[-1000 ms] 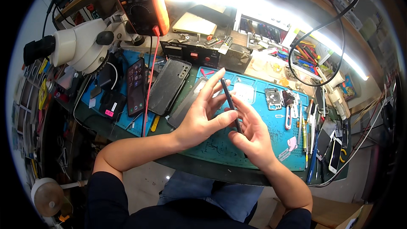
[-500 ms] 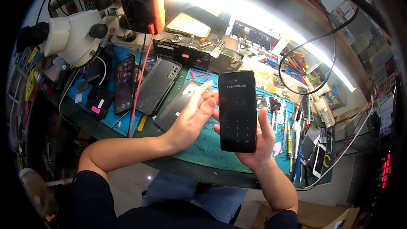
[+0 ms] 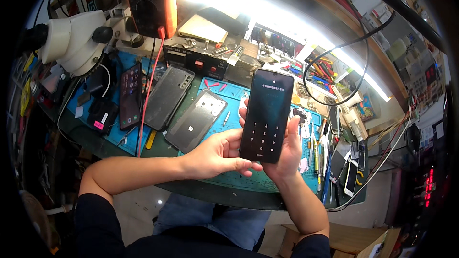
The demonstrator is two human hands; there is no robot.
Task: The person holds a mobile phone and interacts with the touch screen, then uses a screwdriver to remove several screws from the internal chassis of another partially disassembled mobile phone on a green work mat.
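Note:
A black smartphone [image 3: 267, 114] with a lit keypad on its dark screen is held upright above the mat. My right hand [image 3: 288, 150] wraps it from the right, thumb along the edge and fingertips showing at the left edge. At its lower left corner, my left hand [image 3: 217, 155] grips it, thumb near the bottom and some fingers hidden behind. Beyond my left hand lies a loose grey phone back panel [image 3: 198, 119] on the blue-green mat [image 3: 229, 179]. A pen-like silver tool [image 3: 226, 118] lies beside that panel.
Left stand a dark phone [image 3: 158, 95], another phone with a lit screen [image 3: 130, 95] and a white microscope [image 3: 71, 43]. A red cable [image 3: 149, 95] hangs from an orange-edged multimeter [image 3: 146, 7]. Right lie several hand tools [image 3: 315, 148] and a white phone [image 3: 351, 177]; a black cable [image 3: 306, 74] loops above.
My left hand has come down from beside the screen to the phone's lower left corner and closed on it. The phone tilts slightly, and its keypad looks brighter.

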